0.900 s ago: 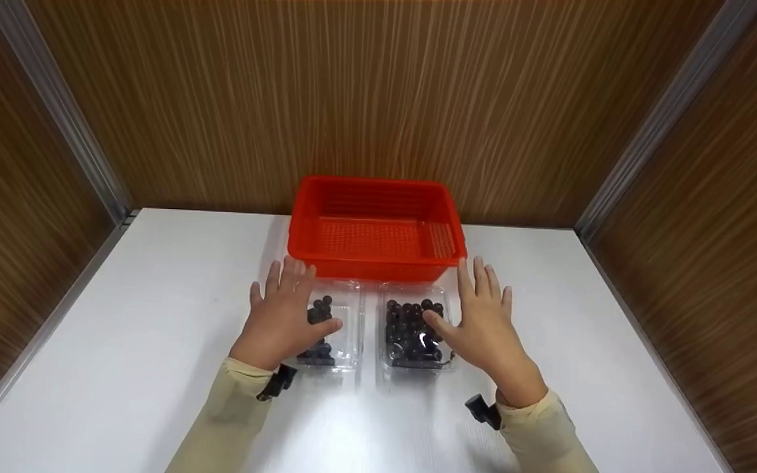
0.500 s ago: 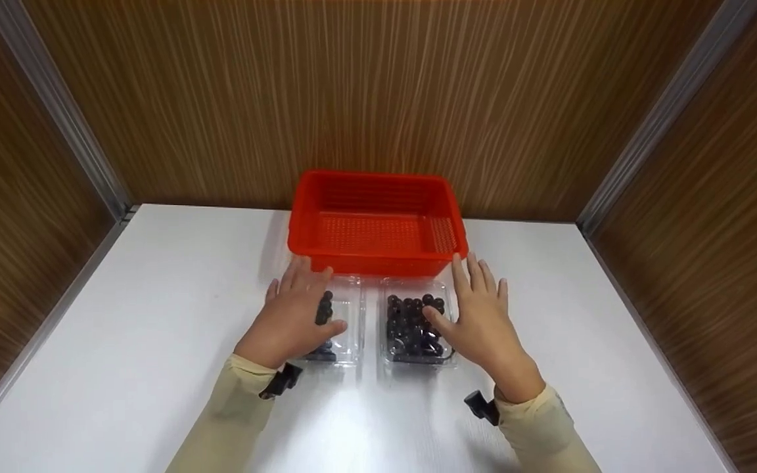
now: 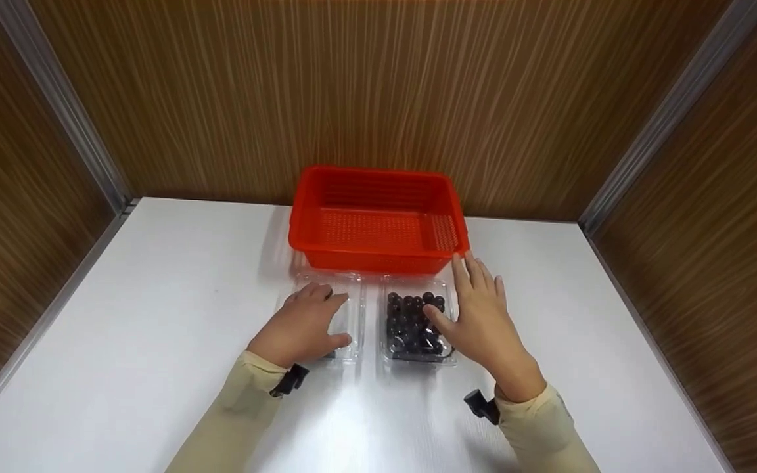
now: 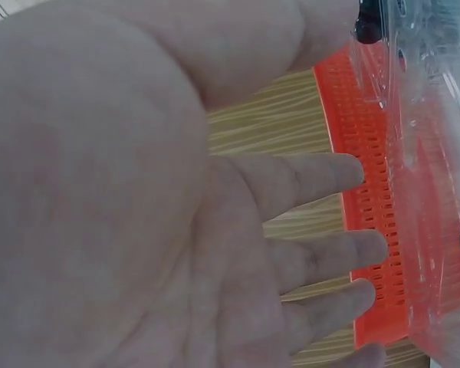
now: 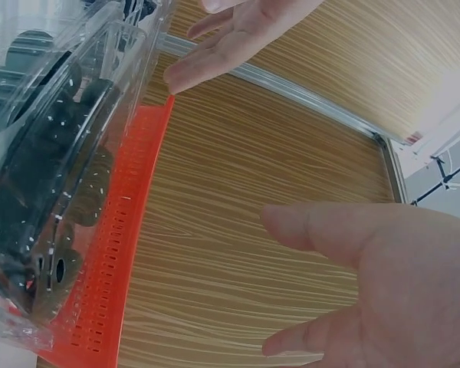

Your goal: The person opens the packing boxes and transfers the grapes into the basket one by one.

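Two clear plastic boxes lie side by side on the white table. My left hand (image 3: 303,325) is over the left box (image 3: 352,318), fingers bent slightly down and thumb apart, covering most of its dark round fruits. In the left wrist view, the left fingers (image 4: 330,249) are spread, with nothing between them and the box wall (image 4: 422,192) beyond their tips. Dark, grape-like fruits (image 3: 411,325) fill much of the right box (image 3: 411,284). Over its right side, my right hand (image 3: 480,322) holds its fingers straight and spread, the thumb overlapping the box. Neither hand grips anything.
A red perforated plastic basket (image 3: 378,261) stands right behind the boxes, with nothing showing inside. Behind the white table (image 3: 188,276) rises a brown wood-grain panel (image 3: 378,85), with similar panels to the left and right.
My left hand has moved right and lower over the left box, its fingers bending and hiding more fruit. The right hand has barely shifted.
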A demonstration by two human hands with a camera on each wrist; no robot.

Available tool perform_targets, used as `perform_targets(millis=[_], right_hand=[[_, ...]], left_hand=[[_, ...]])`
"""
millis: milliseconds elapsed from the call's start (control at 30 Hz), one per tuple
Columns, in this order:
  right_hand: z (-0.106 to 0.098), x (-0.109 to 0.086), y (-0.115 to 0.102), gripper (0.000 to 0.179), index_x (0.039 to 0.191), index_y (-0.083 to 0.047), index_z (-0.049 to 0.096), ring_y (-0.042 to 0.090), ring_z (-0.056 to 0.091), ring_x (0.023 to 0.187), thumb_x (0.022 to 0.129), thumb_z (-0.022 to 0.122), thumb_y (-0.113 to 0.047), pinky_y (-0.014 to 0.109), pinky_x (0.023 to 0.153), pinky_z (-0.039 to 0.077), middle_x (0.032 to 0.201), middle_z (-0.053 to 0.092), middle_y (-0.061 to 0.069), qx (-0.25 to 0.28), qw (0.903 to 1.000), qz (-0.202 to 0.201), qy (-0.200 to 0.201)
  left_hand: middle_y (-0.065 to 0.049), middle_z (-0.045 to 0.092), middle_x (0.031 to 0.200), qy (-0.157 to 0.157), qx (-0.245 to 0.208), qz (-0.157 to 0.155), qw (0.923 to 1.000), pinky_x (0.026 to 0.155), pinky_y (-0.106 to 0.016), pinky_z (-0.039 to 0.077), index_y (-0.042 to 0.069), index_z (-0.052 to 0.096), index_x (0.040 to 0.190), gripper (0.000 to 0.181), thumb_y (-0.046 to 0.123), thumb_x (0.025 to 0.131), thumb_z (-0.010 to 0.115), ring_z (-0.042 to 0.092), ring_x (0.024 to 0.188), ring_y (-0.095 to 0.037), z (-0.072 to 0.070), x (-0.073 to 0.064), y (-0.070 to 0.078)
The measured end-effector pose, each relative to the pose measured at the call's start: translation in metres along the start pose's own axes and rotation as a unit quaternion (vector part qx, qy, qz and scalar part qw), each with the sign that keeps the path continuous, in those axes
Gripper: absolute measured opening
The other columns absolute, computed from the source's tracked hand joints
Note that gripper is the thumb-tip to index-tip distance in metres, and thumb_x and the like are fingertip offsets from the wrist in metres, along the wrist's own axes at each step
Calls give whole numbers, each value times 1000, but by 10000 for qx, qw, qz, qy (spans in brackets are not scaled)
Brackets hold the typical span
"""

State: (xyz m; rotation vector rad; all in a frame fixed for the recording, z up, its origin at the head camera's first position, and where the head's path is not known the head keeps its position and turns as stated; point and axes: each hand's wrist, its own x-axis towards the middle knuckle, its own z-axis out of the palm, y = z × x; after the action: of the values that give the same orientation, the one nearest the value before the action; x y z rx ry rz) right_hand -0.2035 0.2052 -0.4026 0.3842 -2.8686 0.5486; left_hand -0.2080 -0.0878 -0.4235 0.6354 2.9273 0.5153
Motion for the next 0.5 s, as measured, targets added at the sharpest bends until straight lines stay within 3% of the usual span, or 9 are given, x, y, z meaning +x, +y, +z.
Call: perform_targets(millis=[267,500], right_hand=[[3,2,-1,98,164,-2,21,44,21,153,92,74,-43,70,122,8,167,20,26,75,9999,-76,7],[3,2,0,95,163,-1,24,44,23,153,92,74,-40,70,122,7,166,23,26,61,9998,-145,75]], left_hand=[[-21,43,158,-163,-261,-367,9989,119,-58,34,12,49,154,79,42,88,79,35,149,-43,5,0,-3],[-18,55,148,95,-199,-123,9997,109,-56,46,12,61,144,69,38,84,84,52,135,-38,7,1,-2]])
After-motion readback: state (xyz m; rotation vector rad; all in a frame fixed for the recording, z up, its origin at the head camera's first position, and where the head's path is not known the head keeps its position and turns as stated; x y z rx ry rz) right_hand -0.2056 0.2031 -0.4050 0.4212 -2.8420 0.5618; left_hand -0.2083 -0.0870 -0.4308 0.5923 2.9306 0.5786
